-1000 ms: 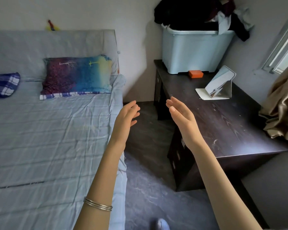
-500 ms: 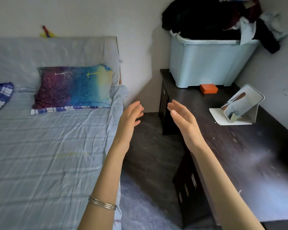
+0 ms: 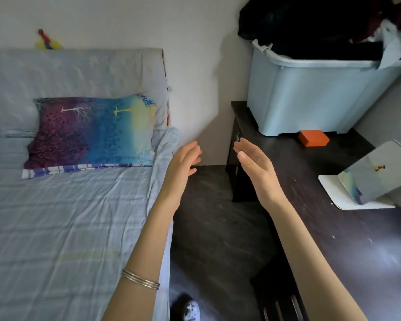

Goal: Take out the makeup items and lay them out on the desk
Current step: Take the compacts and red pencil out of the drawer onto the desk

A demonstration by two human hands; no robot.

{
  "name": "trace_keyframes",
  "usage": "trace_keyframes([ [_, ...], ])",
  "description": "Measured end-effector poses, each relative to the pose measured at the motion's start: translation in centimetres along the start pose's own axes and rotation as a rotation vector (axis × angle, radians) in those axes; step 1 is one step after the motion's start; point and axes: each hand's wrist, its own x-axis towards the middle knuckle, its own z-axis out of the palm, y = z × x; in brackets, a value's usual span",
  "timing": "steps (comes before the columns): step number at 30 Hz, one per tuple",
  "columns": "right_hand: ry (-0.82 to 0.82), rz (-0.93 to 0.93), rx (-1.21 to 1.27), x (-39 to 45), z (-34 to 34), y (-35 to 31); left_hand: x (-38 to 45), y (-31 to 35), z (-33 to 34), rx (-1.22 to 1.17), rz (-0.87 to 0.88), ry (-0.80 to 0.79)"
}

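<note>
Colourful pillow on bed, blue bin

The pale blue bin and its heaped dark clothes run off the top right, the tilted mirror is clipped at the right edge, and the desk continues out of frame.

Open floor between bed and desk; near half of desktop bare. Farther back blocked by blue bin, orange box just before it, tilted mirror at right
</note>
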Motion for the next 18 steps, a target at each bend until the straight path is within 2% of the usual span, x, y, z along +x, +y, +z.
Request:
trace_keyframes([
  [9, 0.083, 0.007, -0.032, 12.4, 2.0, 1.2, 13.7, 0.5, -2.3, -0.007, -0.025, -0.067],
  [18, 0.109, 0.074, -0.023, 21.9, 0.2, 5.3, 24.6, -2.0, -1.4, -0.055, -0.097, -0.063],
])
